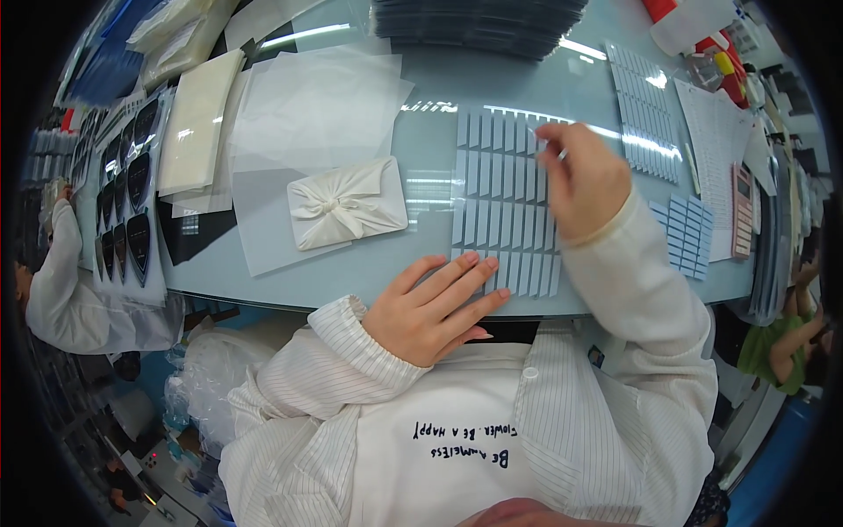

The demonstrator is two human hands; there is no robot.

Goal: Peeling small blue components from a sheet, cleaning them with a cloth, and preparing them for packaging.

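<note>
A sheet covered with rows of narrow blue-grey strips [502, 204] lies flat on the table in front of me. My left hand [432, 309] rests palm down at the sheet's lower left, its fingers stretched out and slightly apart over the edge. Above the sheet's upper right part is my right hand [587, 183], with thumb and forefinger drawn together in a pinch. Whatever is between those fingertips is too small to make out. To the left of the sheet sits a white cloth-wrapped pad with a knotted bow [334, 207].
Translucent sheets [307, 105], cream packets [200, 123] and a sheet of dark shapes [132, 189] lie at left. A dark stack [474, 26] stands at the back. At right are another strip sheet [643, 110], small blue-grey pieces [687, 233] and a pink calculator [742, 211]. Other people sit on both sides.
</note>
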